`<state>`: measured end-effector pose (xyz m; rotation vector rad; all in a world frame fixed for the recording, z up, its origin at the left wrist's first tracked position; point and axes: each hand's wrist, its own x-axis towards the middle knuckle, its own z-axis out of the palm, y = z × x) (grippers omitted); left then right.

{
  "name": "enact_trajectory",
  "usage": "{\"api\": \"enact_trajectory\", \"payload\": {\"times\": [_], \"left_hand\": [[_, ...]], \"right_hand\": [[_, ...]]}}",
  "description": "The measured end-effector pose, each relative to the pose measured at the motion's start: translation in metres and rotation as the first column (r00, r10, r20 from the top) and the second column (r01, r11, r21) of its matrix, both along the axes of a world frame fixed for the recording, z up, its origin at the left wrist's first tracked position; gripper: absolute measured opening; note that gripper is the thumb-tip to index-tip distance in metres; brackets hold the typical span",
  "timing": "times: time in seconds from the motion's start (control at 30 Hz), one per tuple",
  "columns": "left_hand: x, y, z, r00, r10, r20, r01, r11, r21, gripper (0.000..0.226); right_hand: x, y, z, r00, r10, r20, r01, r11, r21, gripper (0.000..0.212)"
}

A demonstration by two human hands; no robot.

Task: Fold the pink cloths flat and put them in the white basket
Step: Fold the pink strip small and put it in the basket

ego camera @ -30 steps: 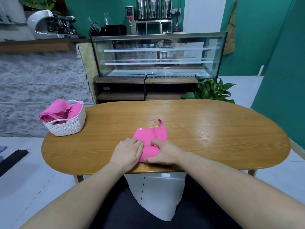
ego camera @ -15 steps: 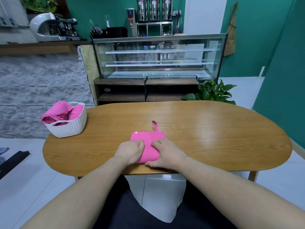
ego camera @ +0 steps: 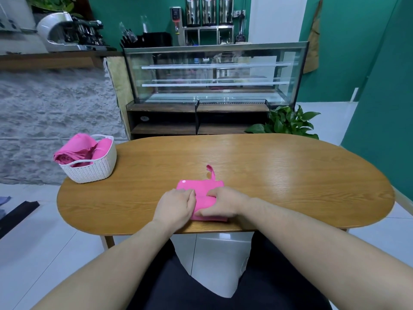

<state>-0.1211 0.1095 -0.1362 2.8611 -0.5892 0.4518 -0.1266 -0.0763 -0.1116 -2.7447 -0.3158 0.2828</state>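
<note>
A pink cloth (ego camera: 197,187) with a small loop at its far edge lies partly folded near the table's front edge. My left hand (ego camera: 176,206) grips the cloth's left side with curled fingers. My right hand (ego camera: 224,203) pinches the raised fold on the right, fingers on top and thumb underneath. The hands hide the cloth's near half. The white basket (ego camera: 90,172) stands at the table's far left end, holding other pink cloths (ego camera: 81,148) that bulge over its rim.
The oval wooden table (ego camera: 290,175) stretches bare to the right of the cloth. Behind it stand a glass display case (ego camera: 212,74) and a green plant (ego camera: 288,124). A stone-faced counter is at the left.
Both hands went from lying flat on the cloth to gripping it. The near part has been gathered into a fold, so the visible cloth is shorter. The basket has not moved.
</note>
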Motion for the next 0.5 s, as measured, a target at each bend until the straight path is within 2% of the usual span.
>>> {"api": "enact_trajectory", "payload": {"times": [0.1, 0.23, 0.3, 0.4, 0.5], "left_hand": [[0.002, -0.006, 0.008, 0.992, 0.065, -0.110, -0.071, 0.996, -0.054, 0.046], [0.009, -0.011, 0.012, 0.965, 0.168, -0.202, -0.161, 0.986, 0.051, 0.053], [0.010, -0.011, 0.010, 0.974, 0.159, -0.162, -0.150, 0.986, 0.067, 0.054], [0.007, -0.004, 0.003, 0.994, 0.107, -0.005, -0.106, 0.992, 0.068, 0.052], [-0.001, 0.004, -0.004, 0.989, 0.068, 0.132, -0.091, 0.981, 0.172, 0.044]], "right_hand": [[-0.003, -0.001, 0.000, 0.979, 0.112, 0.169, -0.110, 0.994, -0.025, 0.073], [-0.007, -0.001, -0.007, 0.895, 0.254, 0.367, -0.199, 0.963, -0.181, 0.074], [-0.006, -0.001, -0.008, 0.895, 0.253, 0.367, -0.189, 0.961, -0.202, 0.072], [-0.006, 0.004, -0.003, 0.915, 0.227, 0.333, -0.180, 0.969, -0.168, 0.070], [-0.009, 0.008, -0.002, 0.945, 0.183, 0.273, -0.168, 0.983, -0.076, 0.060]]}}
